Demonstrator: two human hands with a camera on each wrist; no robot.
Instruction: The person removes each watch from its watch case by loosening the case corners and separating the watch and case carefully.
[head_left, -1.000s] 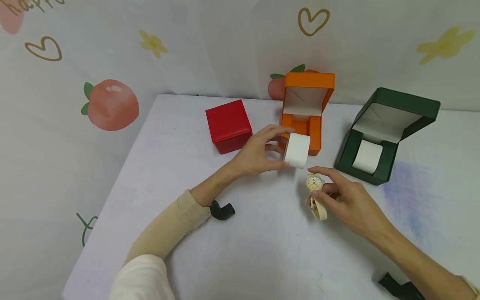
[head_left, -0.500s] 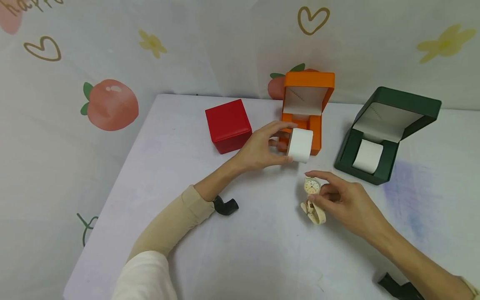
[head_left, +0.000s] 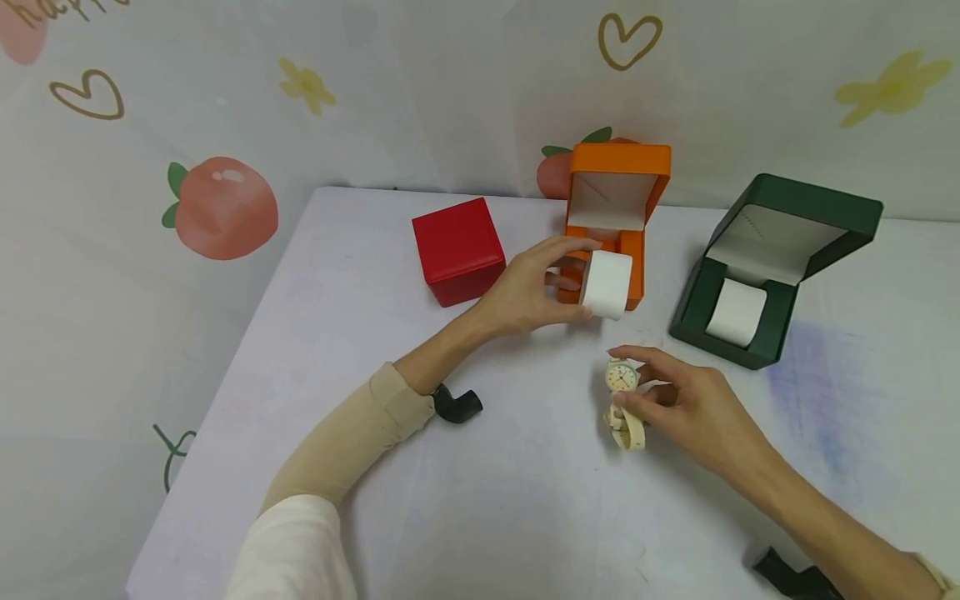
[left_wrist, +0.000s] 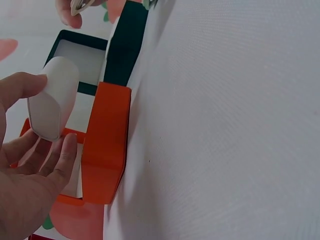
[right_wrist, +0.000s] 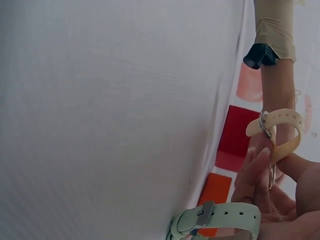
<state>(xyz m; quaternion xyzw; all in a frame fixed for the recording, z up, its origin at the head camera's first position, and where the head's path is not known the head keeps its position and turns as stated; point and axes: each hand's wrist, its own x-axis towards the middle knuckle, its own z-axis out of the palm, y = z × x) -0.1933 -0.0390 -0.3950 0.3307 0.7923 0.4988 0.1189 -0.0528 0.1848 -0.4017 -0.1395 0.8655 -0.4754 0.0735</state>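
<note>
Cream watch [head_left: 621, 379] hangs on the near side of the orange box [head_left: 637, 267], well apart from it, dial up. Its long axis runs near to far, roughly toward the box. The right hand [head_left: 693, 408] comes in from the right with its grip together, thumb and fingers clamped on the watch, so the watch lies to the left of that grip. On the right wrist view, a mint-green strap [right_wrist: 232, 216] with a dark buckle shows; whether that hand touches it I cannot tell.

Farther on, just before the orange box, the left hand [head_left: 528, 292] has its grip clamped on a white cushion [head_left: 609, 285], thumb and fingers pressing it. The watch sits nearer than this cushion and slightly right of it, with a gap between.

Left of the orange box, on the desk [head_left: 480, 500], stands a closed red box [head_left: 459, 250]; right of it, an open dark green box [head_left: 723, 350] holds a second cushion [head_left: 737, 312].

Marks on both lid linings are too small to read. Far left of the orange box, cut-off brown lettering [head_left: 52, 10] seems to begin "happ".
</note>
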